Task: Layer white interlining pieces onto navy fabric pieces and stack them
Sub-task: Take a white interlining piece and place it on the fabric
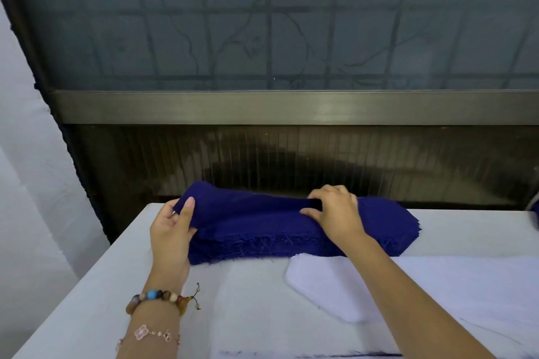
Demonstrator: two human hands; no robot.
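The stack of navy fabric pieces [291,239] lay across the middle of the frame, at the far edge of the white-covered table [87,300], its frayed near edge facing me. The top navy piece [248,210] was peeled up at its left end, away from the pile beneath.

My left hand [172,227] sat at the left end of the stack and pinched that raised end, thumb on top and fingers beneath the cloth. My right hand [335,216] was right of center, on top of the stack, fingers curled over the far edge of the same top piece and thumb pressed against its near side, so I gripped it there. The piece stretched between my 2 hands.

Just in front of the stack, in the lower right of the frame, a white interlining piece [326,285] with a pointed left end lay flat on the table, partly under my right forearm.

On my left wrist, low in the frame, were 2 bracelets: a beaded bracelet [157,299] and, below it, a thin flower-charm chain [148,334].

Behind the table a metal window frame [291,106] crossed the frame, with dim frosted glass above it.
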